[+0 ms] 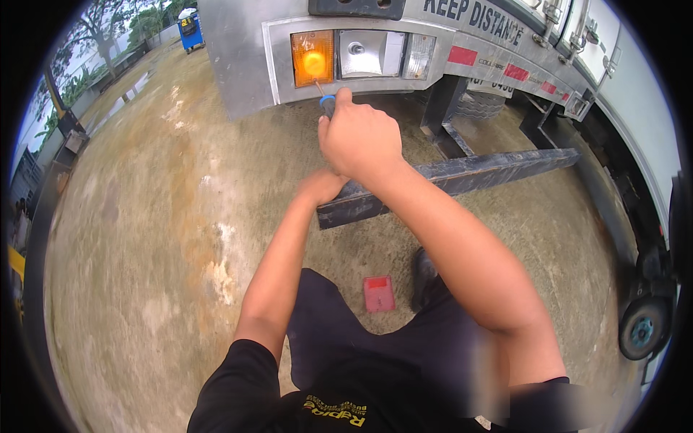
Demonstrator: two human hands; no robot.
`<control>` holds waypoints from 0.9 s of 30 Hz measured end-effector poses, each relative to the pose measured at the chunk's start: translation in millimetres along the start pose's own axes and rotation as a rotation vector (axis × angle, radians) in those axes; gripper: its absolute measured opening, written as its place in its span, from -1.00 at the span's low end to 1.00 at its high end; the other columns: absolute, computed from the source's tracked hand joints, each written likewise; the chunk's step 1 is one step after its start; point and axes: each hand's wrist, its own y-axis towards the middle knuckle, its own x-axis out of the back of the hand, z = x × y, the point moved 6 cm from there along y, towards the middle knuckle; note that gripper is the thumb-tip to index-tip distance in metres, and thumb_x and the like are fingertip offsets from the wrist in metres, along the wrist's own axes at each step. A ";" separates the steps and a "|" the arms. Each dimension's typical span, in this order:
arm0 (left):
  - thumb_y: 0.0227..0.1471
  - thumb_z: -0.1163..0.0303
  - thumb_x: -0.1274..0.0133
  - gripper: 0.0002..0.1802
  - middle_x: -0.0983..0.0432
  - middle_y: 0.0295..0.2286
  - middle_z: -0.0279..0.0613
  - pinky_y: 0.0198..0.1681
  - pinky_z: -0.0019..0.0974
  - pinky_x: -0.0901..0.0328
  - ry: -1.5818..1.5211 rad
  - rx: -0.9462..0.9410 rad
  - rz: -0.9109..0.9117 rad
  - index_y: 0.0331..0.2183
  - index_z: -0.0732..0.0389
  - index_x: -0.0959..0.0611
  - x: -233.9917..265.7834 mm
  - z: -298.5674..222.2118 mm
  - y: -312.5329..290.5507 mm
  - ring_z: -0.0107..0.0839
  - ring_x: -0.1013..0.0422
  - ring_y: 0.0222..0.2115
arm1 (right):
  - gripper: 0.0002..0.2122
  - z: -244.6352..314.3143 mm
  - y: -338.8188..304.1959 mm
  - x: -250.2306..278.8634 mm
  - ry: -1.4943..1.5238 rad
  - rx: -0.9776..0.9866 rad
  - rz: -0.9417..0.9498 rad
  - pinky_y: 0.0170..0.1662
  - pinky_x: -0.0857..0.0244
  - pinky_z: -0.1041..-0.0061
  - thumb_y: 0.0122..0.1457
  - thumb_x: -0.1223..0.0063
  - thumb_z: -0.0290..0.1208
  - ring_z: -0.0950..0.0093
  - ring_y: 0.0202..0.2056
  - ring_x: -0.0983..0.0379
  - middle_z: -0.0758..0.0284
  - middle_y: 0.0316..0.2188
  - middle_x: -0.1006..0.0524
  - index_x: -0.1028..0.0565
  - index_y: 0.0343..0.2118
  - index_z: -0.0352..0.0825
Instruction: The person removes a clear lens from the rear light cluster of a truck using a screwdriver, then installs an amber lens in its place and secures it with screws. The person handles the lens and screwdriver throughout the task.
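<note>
My right hand [363, 137] is closed round a screwdriver [328, 105] with a blue and dark handle. Its thin shaft points up at the lower edge of the amber lens [313, 59], which glows in the truck's rear light cluster. Beside that lens, the middle compartment [371, 53] has no cover, so its silvery reflector and a bulb show. A clear lens [419, 57] sits at the cluster's right end. My left hand [322, 187] is at the near end of a black bumper bar [447, 178]; its fingers are mostly hidden behind my right wrist.
A red rectangular lens [379, 294] lies on the concrete floor [144, 238] by my shoe [424, 278]. The truck's white body [642, 137] runs along the right, with a wheel [642, 328] at the lower right. A blue bin [190, 32] stands far back on the left.
</note>
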 end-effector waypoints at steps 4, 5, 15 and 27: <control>0.35 -0.31 0.12 -0.21 -0.69 -0.02 0.15 0.11 0.08 -0.40 0.016 0.227 0.168 -0.11 0.27 -0.81 6.5 -7.4 -13.0 0.08 -0.57 0.05 | -0.58 -30.4 6.9 -14.1 0.832 -0.445 0.101 -0.55 -0.14 0.38 0.39 -0.05 -0.04 0.45 -0.61 -0.29 0.27 -0.54 -0.47 -0.45 -0.06 -0.41; 0.36 -0.31 0.12 -0.21 -0.69 -0.03 0.14 0.11 0.08 -0.40 0.028 0.247 0.184 -0.11 0.25 -0.82 10.7 -13.3 -17.1 0.07 -0.57 0.05 | -0.59 -31.5 4.6 -19.2 0.983 -0.481 0.173 -0.56 -0.08 0.40 0.40 -0.04 -0.04 0.50 -0.61 -0.21 0.33 -0.55 -0.41 -0.44 -0.06 -0.40; 0.40 -0.23 0.13 -0.28 -0.71 -0.03 0.04 0.11 0.11 -0.42 0.077 0.124 0.014 -0.07 0.22 -0.81 20.9 -25.5 -25.3 0.06 -0.58 0.03 | -0.65 5.9 5.0 -17.3 -0.226 0.175 -0.019 -0.24 -0.56 0.02 0.36 -0.02 -0.16 -0.04 -0.34 -0.68 -0.07 -0.34 -0.66 -0.47 -0.07 -0.42; 0.42 -0.17 0.12 -0.36 -0.73 -0.09 0.01 0.08 0.09 -0.44 0.112 0.191 0.046 -0.13 0.16 -0.82 24.6 -31.2 -33.6 0.03 -0.60 -0.02 | -0.58 -5.2 7.1 -12.2 -0.039 -0.041 0.061 -0.28 -0.50 0.09 0.34 -0.01 -0.19 0.09 -0.37 -0.66 -0.12 -0.30 -0.64 -0.42 0.07 -0.46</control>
